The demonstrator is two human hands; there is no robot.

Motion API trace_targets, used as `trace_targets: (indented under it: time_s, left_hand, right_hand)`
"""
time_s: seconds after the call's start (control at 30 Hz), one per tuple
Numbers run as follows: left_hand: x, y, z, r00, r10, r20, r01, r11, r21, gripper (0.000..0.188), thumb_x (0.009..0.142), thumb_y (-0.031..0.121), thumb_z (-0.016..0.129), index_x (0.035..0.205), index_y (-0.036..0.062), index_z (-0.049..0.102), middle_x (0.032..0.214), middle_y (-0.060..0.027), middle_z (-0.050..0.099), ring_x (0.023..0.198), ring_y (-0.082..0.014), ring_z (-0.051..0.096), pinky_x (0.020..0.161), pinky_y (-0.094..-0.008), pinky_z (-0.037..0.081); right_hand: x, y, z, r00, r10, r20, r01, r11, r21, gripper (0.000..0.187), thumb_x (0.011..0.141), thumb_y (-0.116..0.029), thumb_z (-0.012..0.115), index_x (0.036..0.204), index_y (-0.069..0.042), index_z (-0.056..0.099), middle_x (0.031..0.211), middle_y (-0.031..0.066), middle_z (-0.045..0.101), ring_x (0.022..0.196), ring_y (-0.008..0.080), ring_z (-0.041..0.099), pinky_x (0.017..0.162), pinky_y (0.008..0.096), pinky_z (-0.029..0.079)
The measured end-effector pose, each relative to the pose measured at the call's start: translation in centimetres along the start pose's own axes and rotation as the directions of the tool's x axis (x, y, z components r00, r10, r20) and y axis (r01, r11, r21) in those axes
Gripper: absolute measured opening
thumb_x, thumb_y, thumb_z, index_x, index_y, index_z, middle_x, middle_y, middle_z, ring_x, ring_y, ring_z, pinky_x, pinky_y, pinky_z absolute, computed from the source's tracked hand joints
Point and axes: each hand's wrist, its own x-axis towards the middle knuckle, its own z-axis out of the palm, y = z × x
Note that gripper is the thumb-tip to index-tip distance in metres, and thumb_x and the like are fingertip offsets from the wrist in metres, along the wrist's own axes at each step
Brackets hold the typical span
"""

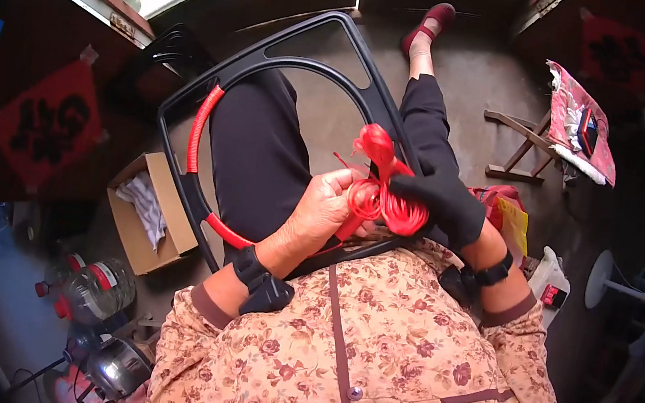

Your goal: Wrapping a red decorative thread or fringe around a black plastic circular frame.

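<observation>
A black chair frame (385, 107) with a round opening lies tilted across my lap. Tight red cord wrapping (197, 134) covers part of the ring on its left, and another wrapped stretch (227, 232) is lower down. My right hand (444, 202), in a black glove, grips a looped bundle of red cord (405, 215) over the near right part of the frame. Bare, my left hand (321, 208) has its fingers closed at the bundle's left side, pinching the cord. The fingertips are partly hidden behind the loops.
An open cardboard box (132, 237) with striped cloth stands at left, near large clear bottles (108, 291) and a metal kettle (119, 367). A folding stool (588, 128) with a pink cover stands at right, with a white fan (598, 279) nearer me.
</observation>
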Motion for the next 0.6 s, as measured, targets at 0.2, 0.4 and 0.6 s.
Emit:
trace_targets:
  time_s: [0.2,0.4,0.6]
  left_hand:
    - [0.4,0.0,0.0,0.987,0.103,-0.12,-0.077,0.976,0.204,0.019,0.095,0.017,0.062,0.092,-0.0011,0.064,0.077,0.0021,0.062,0.063,-0.0023,0.051,0.057,-0.0194,0.042]
    - [-0.9,0.8,1.0,0.981,0.074,-0.179,-0.022,0.961,0.275,0.017,0.095,0.016,0.06,0.082,0.0038,0.059,0.067,0.0008,0.058,0.056,-0.0051,0.054,0.049,-0.0211,0.042]
    - [-1.4,0.7,0.9,0.992,-0.014,-0.126,0.026,0.996,0.09,0.019,0.096,0.02,0.06,0.092,0.002,0.061,0.076,-0.0051,0.066,0.06,-0.011,0.062,0.056,-0.0229,0.051]
  right_hand:
    - [-2.3,1.5,0.1,0.97,-0.243,0.014,0.24,0.965,0.104,0.028,0.083,-0.013,0.07,0.107,0.0,0.066,0.089,0.0011,0.064,0.079,0.0068,0.056,0.07,0.0244,0.048]
    - [-1.4,0.2,-0.1,0.941,-0.315,0.122,0.336,0.91,-0.242,0.039,0.081,-0.027,0.072,0.112,-0.006,0.061,0.087,-0.0025,0.061,0.077,0.0079,0.053,0.07,0.0255,0.045]
    - [-1.7,0.7,0.7,0.9,-0.163,0.403,-0.009,0.919,0.393,0.05,0.085,-0.009,0.064,0.132,-0.001,0.049,0.119,0.007,0.061,0.102,0.0133,0.059,0.093,0.0282,0.048]
